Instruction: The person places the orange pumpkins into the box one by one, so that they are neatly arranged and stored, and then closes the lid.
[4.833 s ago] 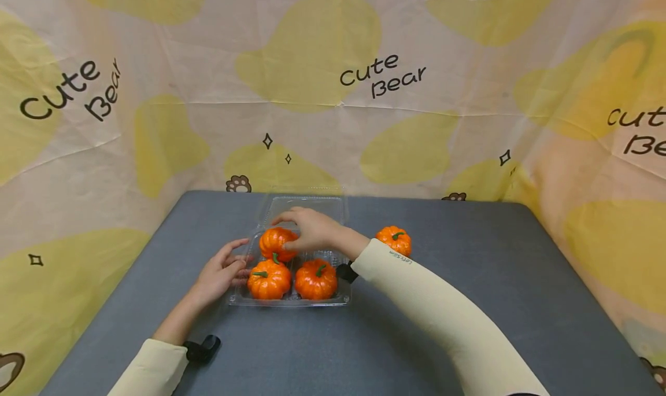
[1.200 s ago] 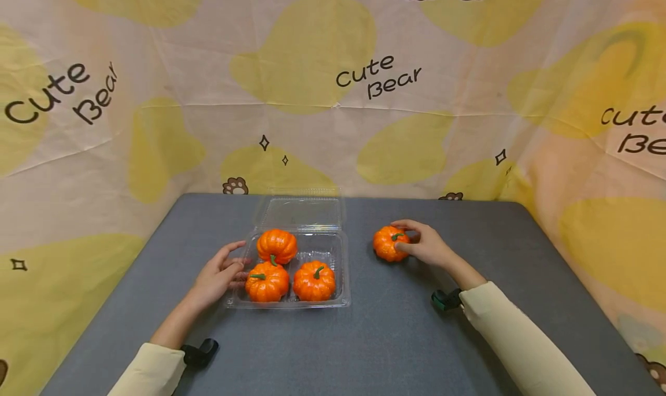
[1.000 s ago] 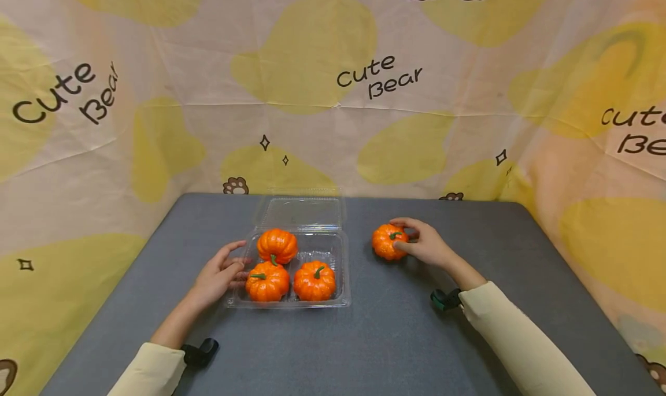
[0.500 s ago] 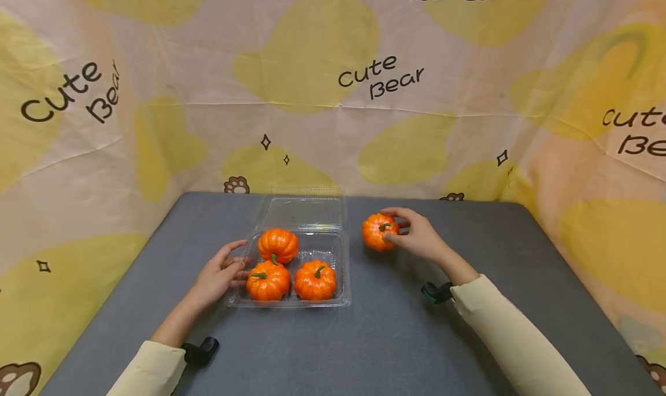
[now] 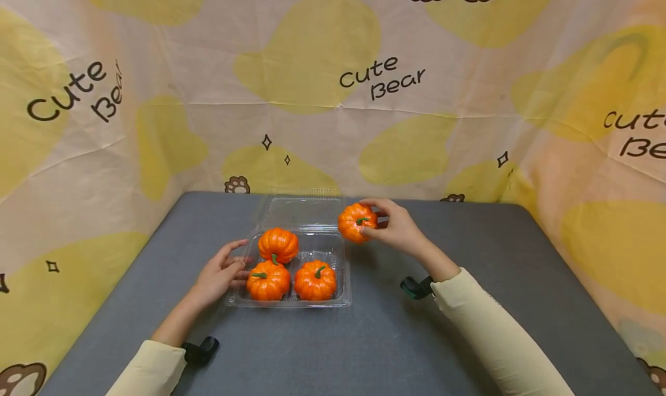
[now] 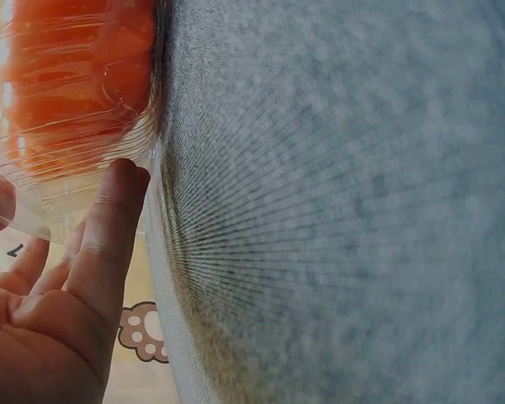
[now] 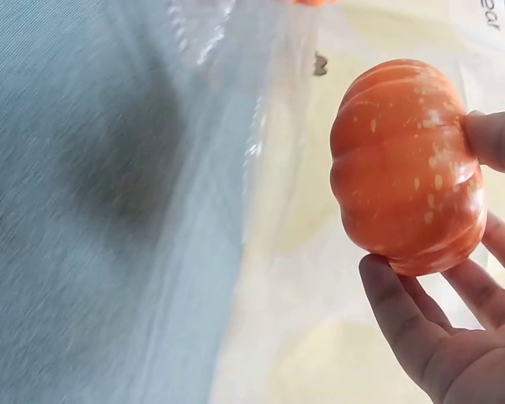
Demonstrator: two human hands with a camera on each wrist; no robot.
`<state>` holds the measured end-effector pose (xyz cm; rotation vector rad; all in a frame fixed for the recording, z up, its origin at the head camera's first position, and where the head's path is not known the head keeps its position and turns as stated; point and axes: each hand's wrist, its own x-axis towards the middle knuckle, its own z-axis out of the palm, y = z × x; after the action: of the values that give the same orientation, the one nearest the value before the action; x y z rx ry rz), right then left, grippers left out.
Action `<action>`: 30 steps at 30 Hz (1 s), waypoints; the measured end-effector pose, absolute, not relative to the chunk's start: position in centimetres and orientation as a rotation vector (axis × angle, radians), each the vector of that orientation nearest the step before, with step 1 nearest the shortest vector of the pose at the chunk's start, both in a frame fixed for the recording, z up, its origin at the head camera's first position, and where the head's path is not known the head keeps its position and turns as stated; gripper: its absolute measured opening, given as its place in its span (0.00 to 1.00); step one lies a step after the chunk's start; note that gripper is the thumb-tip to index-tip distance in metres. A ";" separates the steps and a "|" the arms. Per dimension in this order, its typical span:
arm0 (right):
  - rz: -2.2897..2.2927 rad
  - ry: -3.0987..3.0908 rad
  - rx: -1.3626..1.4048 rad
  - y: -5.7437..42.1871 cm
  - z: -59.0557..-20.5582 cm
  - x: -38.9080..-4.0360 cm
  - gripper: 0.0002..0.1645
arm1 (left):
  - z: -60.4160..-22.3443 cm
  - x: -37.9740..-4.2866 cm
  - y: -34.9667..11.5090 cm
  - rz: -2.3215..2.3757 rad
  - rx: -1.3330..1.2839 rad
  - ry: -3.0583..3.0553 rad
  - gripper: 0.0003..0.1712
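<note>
In the head view my right hand (image 5: 396,227) holds a small orange pumpkin (image 5: 357,223) with a green stem above the table, by the back right corner of a clear plastic clamshell box (image 5: 340,295). Thumb and fingers grip that pumpkin (image 7: 408,168) from opposite sides in the right wrist view. Inside the box are three more pumpkins: back left (image 5: 278,245), front left (image 5: 267,281) and front right (image 5: 315,280). The back right part of the box holds none. My left hand (image 5: 215,273) is at the box's left side, its extended fingers (image 6: 109,227) against the clear wall.
The box's transparent lid (image 5: 302,211) lies folded back behind it. A grey table (image 5: 333,350) spreads beneath, with a cloth backdrop (image 5: 312,66) of yellow patches and lettering behind. Black straps with camera mounts (image 5: 202,351) sit on both wrists.
The right hand was over the box at first, then took hold of the pumpkin lying to its right. It has lifted that pumpkin and carried it left toward the box. The left hand stays put.
</note>
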<state>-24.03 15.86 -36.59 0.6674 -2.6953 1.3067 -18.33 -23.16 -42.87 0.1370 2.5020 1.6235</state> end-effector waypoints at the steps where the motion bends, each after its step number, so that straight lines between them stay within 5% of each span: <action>1: 1.304 -2.692 0.671 15.5 -36.5 -24.0 0.34 | -42.9 -18.3 -23.2 1.625 0.140 2.499 0.29; 30: 1.079 -2.565 1.037 9.0 -37.0 -23.7 0.33 | -43.2 -18.7 -23.5 1.659 0.193 2.468 0.29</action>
<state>-23.66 9.04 -36.99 1.0373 -2.5646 1.0789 -18.73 -23.46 -43.25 0.1931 2.4684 1.6595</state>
